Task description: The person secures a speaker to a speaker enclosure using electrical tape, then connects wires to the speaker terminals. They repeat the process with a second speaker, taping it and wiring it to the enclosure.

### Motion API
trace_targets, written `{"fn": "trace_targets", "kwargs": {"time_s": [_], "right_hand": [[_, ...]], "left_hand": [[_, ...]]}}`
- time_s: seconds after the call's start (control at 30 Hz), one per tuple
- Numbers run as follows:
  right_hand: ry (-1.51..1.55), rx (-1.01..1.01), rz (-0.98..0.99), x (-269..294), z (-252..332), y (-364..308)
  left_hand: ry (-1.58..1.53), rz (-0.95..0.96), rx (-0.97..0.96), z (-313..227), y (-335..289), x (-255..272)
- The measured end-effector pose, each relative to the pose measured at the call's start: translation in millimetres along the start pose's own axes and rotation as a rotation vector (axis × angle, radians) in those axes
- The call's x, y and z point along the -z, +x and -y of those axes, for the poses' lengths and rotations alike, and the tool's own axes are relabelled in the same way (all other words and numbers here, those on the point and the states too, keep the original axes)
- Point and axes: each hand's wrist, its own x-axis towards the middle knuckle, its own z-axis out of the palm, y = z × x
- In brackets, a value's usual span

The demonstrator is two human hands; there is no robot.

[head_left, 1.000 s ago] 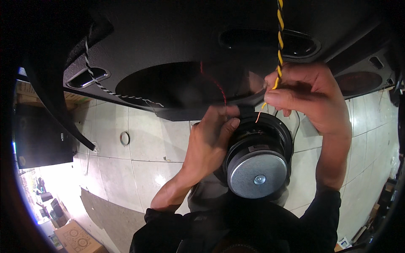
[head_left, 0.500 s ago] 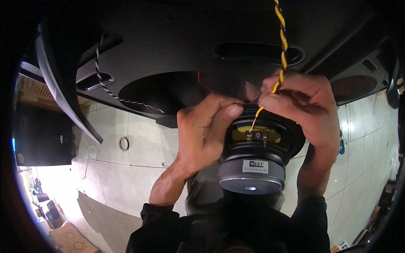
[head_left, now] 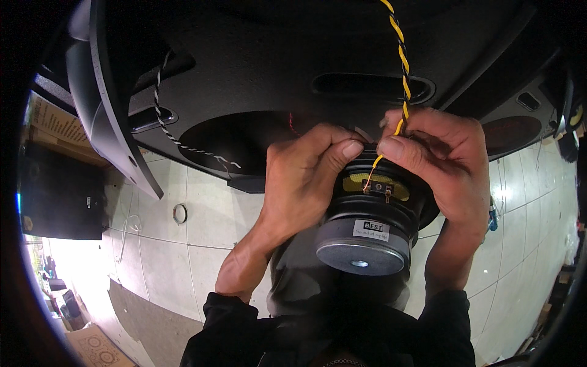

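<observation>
A round black loudspeaker (head_left: 362, 252) hangs magnet-down beneath the black panel. My left hand (head_left: 302, 183) pinches its upper rim at the left, thumb and fingers closed. My right hand (head_left: 449, 162) is at the rim's right side, closed in a pinch on a twisted yellow-and-black wire (head_left: 402, 64) coming from above. The wire's bare copper end (head_left: 370, 173) reaches the left tab of the terminal strip (head_left: 378, 188), in front of the yellow cone part. I cannot tell whether the copper passes through the tab or only touches it. The right tab shows no wire.
The black panel (head_left: 257, 73) has a large round opening (head_left: 244, 137) and slots. A black-and-white twisted wire (head_left: 160, 110) dangles left, beside a curved grey trim piece (head_left: 116, 116). On the tiled floor (head_left: 165, 257) lie a tape roll (head_left: 179, 213) and a dark box (head_left: 61, 196).
The view has shifted slightly. The loudspeaker has turned a little, its terminal strip now slanting down to the right. Both hands keep their grips, and the copper end stays at the left tab.
</observation>
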Motion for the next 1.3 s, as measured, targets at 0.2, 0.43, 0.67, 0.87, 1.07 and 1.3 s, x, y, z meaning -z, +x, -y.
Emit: {"fn": "trace_targets", "kwargs": {"time_s": [0.2, 0.43, 0.67, 0.87, 1.07, 1.3], "right_hand": [[-0.004, 0.043, 0.007, 4.5, -9.0, 0.6], [-0.004, 0.012, 0.056, 7.4, -11.5, 2.8], [-0.023, 0.066, 0.087, 7.1, -17.5, 4.8], [-0.059, 0.157, 0.111, 10.0, -24.5, 6.2], [0.026, 0.161, 0.072, 6.7, -24.0, 5.4], [-0.141, 0.250, 0.124, 6.4, -24.4, 6.0]], "left_hand": [[-0.003, 0.008, 0.004, 2.5, 1.8, -1.2], [-0.035, 0.000, 0.017, 4.9, 3.2, -2.6], [-0.057, -0.116, 0.114, 5.2, -5.3, -7.0], [0.359, -0.109, -0.189, -14.6, -14.8, 11.7], [0.288, 0.095, 0.084, -43.9, -10.5, 15.0], [0.554, 0.153, 0.168, -76.1, -6.5, 12.0]]}}
